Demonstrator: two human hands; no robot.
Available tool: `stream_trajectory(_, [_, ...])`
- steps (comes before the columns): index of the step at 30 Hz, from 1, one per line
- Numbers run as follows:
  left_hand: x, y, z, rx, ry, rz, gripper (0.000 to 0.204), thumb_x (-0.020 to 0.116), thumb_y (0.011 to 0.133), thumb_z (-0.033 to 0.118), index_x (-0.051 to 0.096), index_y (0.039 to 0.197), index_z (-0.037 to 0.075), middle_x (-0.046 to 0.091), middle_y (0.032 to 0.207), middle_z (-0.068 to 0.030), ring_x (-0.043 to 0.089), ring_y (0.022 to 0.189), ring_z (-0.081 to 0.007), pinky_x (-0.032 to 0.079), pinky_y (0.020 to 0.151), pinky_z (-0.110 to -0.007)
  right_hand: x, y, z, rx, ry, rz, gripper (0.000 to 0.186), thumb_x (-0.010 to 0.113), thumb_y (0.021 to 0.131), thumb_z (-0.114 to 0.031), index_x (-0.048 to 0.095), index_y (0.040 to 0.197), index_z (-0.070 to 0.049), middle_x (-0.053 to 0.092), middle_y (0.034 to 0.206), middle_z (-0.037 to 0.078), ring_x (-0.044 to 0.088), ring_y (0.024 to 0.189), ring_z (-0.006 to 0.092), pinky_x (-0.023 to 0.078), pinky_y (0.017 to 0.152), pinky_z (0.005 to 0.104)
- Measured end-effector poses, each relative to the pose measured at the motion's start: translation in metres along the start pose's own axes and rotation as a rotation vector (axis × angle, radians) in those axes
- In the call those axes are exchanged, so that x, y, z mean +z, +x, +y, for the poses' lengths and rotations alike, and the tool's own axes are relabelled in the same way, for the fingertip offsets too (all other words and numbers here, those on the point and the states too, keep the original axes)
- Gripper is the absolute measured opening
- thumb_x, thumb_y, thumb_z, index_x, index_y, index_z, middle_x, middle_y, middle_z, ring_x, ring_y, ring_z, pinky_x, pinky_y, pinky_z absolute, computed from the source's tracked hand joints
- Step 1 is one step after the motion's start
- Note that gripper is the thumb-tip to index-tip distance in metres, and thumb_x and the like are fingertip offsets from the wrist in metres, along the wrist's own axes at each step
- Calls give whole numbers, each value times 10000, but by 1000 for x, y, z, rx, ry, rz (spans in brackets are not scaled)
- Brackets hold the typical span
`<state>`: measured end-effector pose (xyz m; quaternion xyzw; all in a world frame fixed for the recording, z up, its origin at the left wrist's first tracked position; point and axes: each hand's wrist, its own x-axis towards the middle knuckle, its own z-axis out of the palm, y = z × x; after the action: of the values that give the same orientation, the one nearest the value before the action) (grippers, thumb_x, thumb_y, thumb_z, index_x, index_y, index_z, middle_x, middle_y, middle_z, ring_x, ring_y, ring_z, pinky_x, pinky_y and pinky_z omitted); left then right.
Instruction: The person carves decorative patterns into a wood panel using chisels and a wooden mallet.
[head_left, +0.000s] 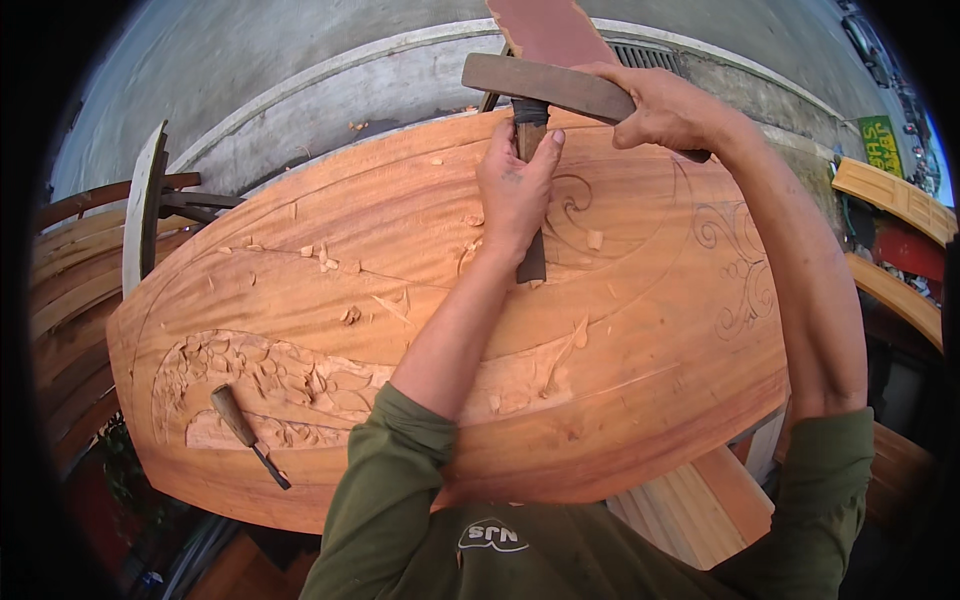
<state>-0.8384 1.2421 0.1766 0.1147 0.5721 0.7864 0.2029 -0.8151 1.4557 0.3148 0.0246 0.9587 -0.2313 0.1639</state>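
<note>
A wide wooden panel (380,235) fills the middle, with drawn curves and scrolls on its right part. Near its far edge my left hand (515,190) is wrapped round a chisel (533,143), whose wooden handle has a black-bound top. The chisel's dark blade points down toward the panel beside a drawn curl. In my right hand (665,108) is a long, slightly curved wooden bar (545,83), gripped near its right end. The bar lies across the chisel's top and seems to touch it. A second chisel (235,415) rests on the panel at lower left.
Carved relief (270,375) runs along the panel's near left side, and wood chips (325,260) lie scattered. Stacked boards (80,290) stand at left. Past the far edge are a reddish plank (555,32) and a concrete kerb (300,115). Pale boards (690,505) sit below the near edge.
</note>
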Motion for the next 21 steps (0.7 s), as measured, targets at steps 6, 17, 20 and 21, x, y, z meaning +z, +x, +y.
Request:
stream_trajectory(6, [7, -3, 8, -4, 7, 8, 325, 787, 1063, 305, 636, 1182, 43, 601, 718, 35, 548, 499, -60, 408, 421, -237, 5, -2, -4, 226, 302, 309, 977, 782, 719, -174, 510, 1657, -212, 760, 1170, 183, 707, 1052, 320, 561, 967, 407])
stream_trajectory(17, [6, -3, 15, -124, 26, -88, 317, 752, 1087, 360, 618, 1118, 74, 619, 738, -1, 550, 472, -77, 414, 407, -240, -12, -10, -3, 150, -72, -101, 923, 831, 796, -185, 504, 1659, -158, 786, 1175, 141, 726, 1046, 274, 573, 941, 386])
stream_trajectory(20, [5, 1, 24, -215, -206, -87, 304, 734, 1100, 366, 595, 1098, 96, 620, 743, -7, 555, 470, -84, 408, 391, -242, -3, -18, 19, 27, 115, 217, 912, 857, 803, -198, 518, 1648, -139, 773, 1160, 127, 712, 1047, 266, 564, 948, 382])
stream_trajectory(21, [6, 2, 25, -205, -304, -13, 300, 725, 1106, 368, 582, 1090, 105, 618, 746, -8, 558, 470, -87, 404, 383, -243, 1, -18, 24, 94, 161, 334, 895, 870, 818, -230, 528, 1635, -100, 760, 1183, 118, 701, 1070, 260, 549, 985, 379])
